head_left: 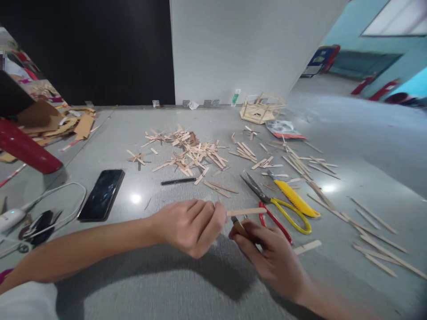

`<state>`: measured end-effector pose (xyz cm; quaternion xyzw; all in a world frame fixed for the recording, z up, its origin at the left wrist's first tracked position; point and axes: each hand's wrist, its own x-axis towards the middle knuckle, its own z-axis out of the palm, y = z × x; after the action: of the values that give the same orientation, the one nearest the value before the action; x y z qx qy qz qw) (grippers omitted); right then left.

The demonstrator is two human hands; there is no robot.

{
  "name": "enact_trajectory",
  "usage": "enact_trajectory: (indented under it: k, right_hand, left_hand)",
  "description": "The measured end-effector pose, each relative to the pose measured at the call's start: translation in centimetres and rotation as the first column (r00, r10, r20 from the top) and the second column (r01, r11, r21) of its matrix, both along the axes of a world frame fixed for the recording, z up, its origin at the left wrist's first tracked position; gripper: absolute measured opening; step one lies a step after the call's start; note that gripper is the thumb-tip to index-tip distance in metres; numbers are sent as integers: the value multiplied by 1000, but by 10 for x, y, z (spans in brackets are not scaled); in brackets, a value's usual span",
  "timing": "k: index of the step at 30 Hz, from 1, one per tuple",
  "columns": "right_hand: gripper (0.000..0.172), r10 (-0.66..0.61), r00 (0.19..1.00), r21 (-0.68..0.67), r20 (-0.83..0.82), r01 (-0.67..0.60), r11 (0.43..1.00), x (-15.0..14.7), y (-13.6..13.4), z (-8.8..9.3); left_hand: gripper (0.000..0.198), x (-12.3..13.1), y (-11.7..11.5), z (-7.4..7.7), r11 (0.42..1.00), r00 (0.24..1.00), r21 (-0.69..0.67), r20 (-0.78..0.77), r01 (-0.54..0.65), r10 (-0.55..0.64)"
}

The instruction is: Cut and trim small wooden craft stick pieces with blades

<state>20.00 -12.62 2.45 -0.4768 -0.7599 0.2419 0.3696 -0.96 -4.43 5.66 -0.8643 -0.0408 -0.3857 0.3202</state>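
My left hand [191,226] grips a wooden stick [247,213], my right hand [275,260] a small tool [240,227] best angled away from the left.

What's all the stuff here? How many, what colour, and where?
Held stick: one, pale, centre
Held tool: one, brown, kind unclear, centre
Loose sticks: many, pale, middle and right
Scissors: one, yellow handles, right of centre
Cutter: one, yellow, beside the scissors
Pliers-like tool: one, red, near scissors
Stick frame: one, pale, back right
Packet: one, silver and red, beside frame
Tube: one, white and green, back
Pen: one, black, middle
Phone: one, black, left
Cardboard: several, brown, back left
Fire extinguishers: two, red, far right
Table: one, grey, underneath
Left hand: one, holding the stick
Right hand: one, holding the brown tool
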Motion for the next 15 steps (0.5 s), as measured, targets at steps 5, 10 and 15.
enact_trajectory:
  k: [5,10,15]
  right_hand:
    - [39,32,984,-306,-173,-84,948,2,0,8]
    - [46,0,880,-753,-474,-406,519,29,25,22]
    - [46,-103,823,-760,-558,-457,463,23,29,16]
  left_hand:
    - [19,1,-3,-8,920,999,-389,21,39,-33]
    - [31,2,-1,-14,497,999,-867,26,42,-39]
    - [30,4,3,-18,249,998,-967,33,47,-60]
